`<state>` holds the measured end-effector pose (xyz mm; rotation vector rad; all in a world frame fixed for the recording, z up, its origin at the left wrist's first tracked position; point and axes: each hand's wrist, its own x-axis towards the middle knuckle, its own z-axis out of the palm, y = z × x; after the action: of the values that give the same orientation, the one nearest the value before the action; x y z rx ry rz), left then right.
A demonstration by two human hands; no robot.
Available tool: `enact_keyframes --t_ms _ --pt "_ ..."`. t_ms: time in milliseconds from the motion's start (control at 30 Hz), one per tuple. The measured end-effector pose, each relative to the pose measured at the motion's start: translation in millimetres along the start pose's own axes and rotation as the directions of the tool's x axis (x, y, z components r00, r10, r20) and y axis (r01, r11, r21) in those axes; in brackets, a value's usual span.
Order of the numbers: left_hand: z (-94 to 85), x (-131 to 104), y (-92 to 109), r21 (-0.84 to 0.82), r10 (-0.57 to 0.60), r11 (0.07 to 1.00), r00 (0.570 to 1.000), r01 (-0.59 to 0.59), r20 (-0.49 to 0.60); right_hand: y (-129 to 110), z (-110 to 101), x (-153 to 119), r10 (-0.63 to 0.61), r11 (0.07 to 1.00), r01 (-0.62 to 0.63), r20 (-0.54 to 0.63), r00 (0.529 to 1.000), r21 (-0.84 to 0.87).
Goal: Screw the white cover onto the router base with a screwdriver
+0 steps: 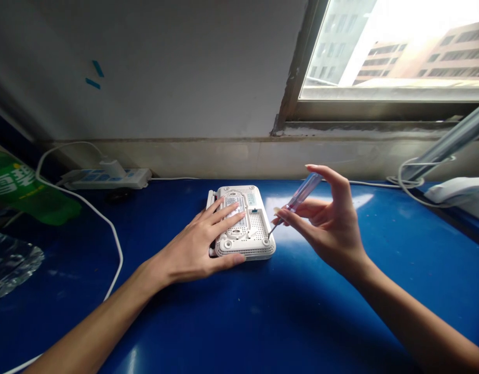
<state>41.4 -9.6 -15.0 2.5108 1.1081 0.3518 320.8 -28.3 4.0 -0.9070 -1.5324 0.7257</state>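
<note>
A white plastic device (258,224) with vent holes and a label lies on the blue table (239,322). My left hand (206,236) rests flat over its left side, fingers spread across the label and thumb along the near edge. In my right hand (327,221) is a screwdriver (303,191) with a clear, purplish handle, held tilted between thumb and fingers, with the index finger at the handle's end. Its metal tip meets the round corner recess at the device's near right.
A green bottle (29,189) and a clear plastic bottle (13,265) lie at the left. Behind them is a white power strip (136,178) with a plug and a white cable (114,228). A metal pole (442,143) and a white object (461,189) are at the right.
</note>
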Motion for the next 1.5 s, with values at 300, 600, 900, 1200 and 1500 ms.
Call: enact_keyframes --t_ms 300,600,900,1200,1500 --pt "-0.5 29 46 -0.144 0.034 0.985 0.929 -0.094 -0.368 -2 0 3 0.083 0.996 -0.078 -0.121 0.989 0.048" --pt "1.9 63 52 -0.251 0.100 0.951 0.948 -0.180 -0.303 -3 -6 9 0.090 0.995 -0.083 -0.152 0.984 0.056" --pt "4.6 93 52 0.042 0.276 0.961 0.945 -0.272 -0.175 19 -56 32 0.143 0.990 -0.141 -0.141 0.980 0.028" --pt "16.3 139 68 0.178 0.347 0.920 0.937 -0.349 0.043 48 -96 37 0.219 0.975 -0.221 -0.201 0.955 0.013" --pt "27.2 157 74 0.166 0.362 0.909 0.922 -0.382 0.136 62 -105 39 0.237 0.971 -0.239 -0.194 0.952 0.012"
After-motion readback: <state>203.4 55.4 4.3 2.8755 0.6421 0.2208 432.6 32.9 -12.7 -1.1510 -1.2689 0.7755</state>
